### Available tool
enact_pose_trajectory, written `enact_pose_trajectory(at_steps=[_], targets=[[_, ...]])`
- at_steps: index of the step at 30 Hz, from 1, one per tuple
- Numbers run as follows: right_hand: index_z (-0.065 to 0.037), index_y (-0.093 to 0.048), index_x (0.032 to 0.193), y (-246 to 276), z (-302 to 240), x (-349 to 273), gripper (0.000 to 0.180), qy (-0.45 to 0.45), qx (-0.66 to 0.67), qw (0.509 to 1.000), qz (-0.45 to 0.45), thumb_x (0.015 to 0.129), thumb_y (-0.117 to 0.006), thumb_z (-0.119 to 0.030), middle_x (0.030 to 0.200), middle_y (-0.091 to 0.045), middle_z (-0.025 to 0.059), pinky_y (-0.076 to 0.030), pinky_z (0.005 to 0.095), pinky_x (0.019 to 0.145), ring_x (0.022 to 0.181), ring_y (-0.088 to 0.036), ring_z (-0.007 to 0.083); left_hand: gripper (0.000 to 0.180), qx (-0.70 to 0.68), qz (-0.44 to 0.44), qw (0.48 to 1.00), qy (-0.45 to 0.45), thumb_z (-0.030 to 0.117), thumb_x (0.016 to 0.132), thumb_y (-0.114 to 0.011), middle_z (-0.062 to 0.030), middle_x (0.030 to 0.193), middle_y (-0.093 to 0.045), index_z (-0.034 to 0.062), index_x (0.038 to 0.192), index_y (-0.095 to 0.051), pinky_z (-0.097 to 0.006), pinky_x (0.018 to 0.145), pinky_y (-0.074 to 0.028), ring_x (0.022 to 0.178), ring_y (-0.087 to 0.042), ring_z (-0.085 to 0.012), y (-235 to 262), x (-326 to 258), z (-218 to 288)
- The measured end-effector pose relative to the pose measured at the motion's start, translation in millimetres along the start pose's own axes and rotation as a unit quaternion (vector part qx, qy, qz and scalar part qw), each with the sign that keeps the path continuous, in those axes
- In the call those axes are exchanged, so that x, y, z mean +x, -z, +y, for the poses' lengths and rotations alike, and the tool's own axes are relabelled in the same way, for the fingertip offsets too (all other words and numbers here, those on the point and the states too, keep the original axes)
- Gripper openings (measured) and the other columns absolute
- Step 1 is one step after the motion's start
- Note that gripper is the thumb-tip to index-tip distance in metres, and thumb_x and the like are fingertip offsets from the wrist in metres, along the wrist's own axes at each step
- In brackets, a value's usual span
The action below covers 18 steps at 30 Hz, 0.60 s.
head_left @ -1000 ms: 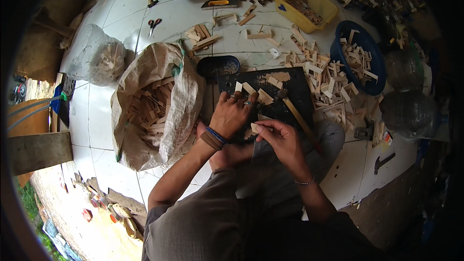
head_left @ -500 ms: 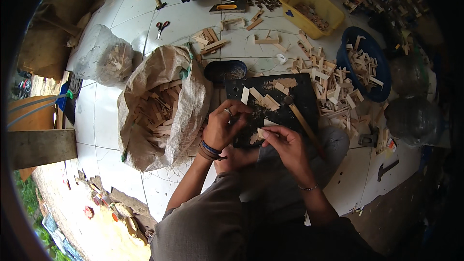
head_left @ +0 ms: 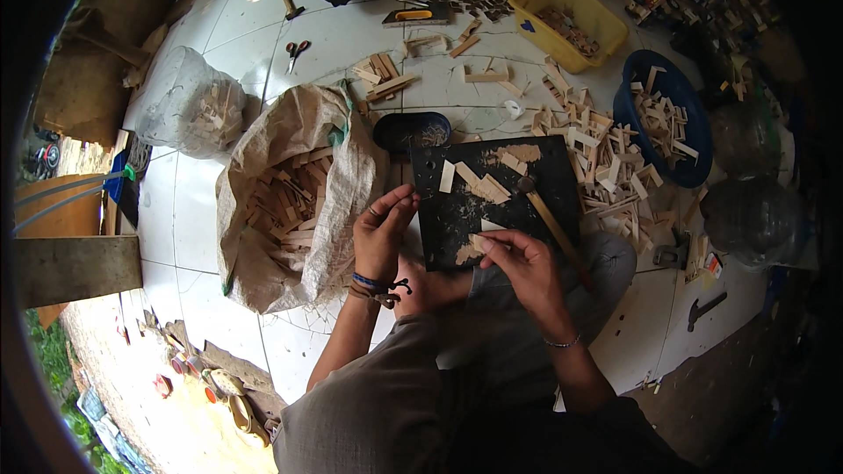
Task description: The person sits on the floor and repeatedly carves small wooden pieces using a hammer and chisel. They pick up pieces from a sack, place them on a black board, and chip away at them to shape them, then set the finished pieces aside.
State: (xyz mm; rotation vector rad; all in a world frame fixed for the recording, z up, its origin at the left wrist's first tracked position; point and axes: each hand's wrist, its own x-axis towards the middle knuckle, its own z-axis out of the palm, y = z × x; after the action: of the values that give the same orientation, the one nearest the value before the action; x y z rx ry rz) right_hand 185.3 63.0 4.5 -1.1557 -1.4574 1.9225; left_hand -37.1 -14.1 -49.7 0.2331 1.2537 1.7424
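My right hand (head_left: 527,270) pinches a small pale wood piece (head_left: 477,244) between thumb and fingers, over the near part of a black board (head_left: 430,241). My left hand (head_left: 379,233) is beside the board's left edge, its thumb and fingertips pressed together; whatever they hold is too small to make out. On the board lie several wood pieces (head_left: 486,186), sawdust (head_left: 520,153) and a hammer (head_left: 546,215) with a wooden handle. Just past my left hand stands a small dark oval tray (head_left: 386,142) with tiny metallic bits in it.
An open woven sack (head_left: 342,237) of wood strips stands left. To the right are a heap of wood pieces (head_left: 606,154) and a blue basin (head_left: 625,105); a yellow tub (head_left: 610,31) is farther back. Scissors (head_left: 296,54), a handsaw (head_left: 417,15) and another hammer (head_left: 705,307) lie on the tiles.
My left hand has drawn back leftward from over the board to its left edge, and its fingertips have come together. My right hand stays in place with the wood piece.
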Motion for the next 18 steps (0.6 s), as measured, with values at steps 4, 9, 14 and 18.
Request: enact_pose_trajectory(at_steps=[4, 9, 14, 18], targets=[[0.004, -0.072, 0.117, -0.2, -0.1, -0.4, 0.022, 0.001, 0.013, 1.0, 0.002, 0.1, -0.069, -0.011, 0.099, -0.074, 0.0064, -0.052, 0.0216, 0.074, 0.082, -0.069, 0.0086, 0.035, 0.016, 0.003, 1.0, 0.003, -0.002, 0.098, -0.066, -0.017, 0.123, -0.071, -0.0077, 0.132, -0.062, -0.029, 0.103, -0.053, 0.116, -0.068, -0.0196, -7.8, -4.3, 2.6], [0.003, -0.072, 0.116, -0.1, -1.3, -1.1, 0.022, -0.003, -0.001, 1.0, 0.003, 0.1, -0.068, -0.011, 0.097, -0.074, 0.0058, -0.052, 0.0214, 0.075, 0.082, -0.069, 0.0086, 0.038, 0.029, -0.037, 0.998, -0.038, -0.003, 0.096, -0.068, -0.0174, 0.124, -0.071, -0.0081, 0.132, -0.062, -0.03, 0.104, -0.052, 0.119, -0.067, -0.0206, -15.0, -9.2, 4.2], [0.003, -0.072, 0.116, -0.5, -2.6, -1.3, 0.022, -0.006, -0.006, 1.0, 0.003, 0.1, -0.069, -0.012, 0.096, -0.073, 0.0051, -0.052, 0.0223, 0.076, 0.081, -0.068, 0.0086, 0.031, 0.085, -0.04, 0.995, -0.045, 0.003, 0.097, -0.069, -0.0168, 0.123, -0.072, -0.0066, 0.127, -0.066, -0.031, 0.104, -0.053, 0.119, -0.067, -0.0204, -17.1, -13.7, 8.6], [0.004, -0.071, 0.116, -0.5, -5.0, -2.1, 0.022, -0.012, -0.009, 1.0, 0.003, 0.1, -0.069, -0.011, 0.097, -0.072, 0.0048, -0.053, 0.0243, 0.079, 0.08, -0.067, 0.0097, 0.025, 0.078, -0.072, 0.993, -0.059, 0.008, 0.101, -0.067, -0.014, 0.126, -0.069, -0.005, 0.121, -0.07, -0.032, 0.1, -0.056, 0.117, -0.066, -0.0199, -20.2, -16.8, 14.2]])
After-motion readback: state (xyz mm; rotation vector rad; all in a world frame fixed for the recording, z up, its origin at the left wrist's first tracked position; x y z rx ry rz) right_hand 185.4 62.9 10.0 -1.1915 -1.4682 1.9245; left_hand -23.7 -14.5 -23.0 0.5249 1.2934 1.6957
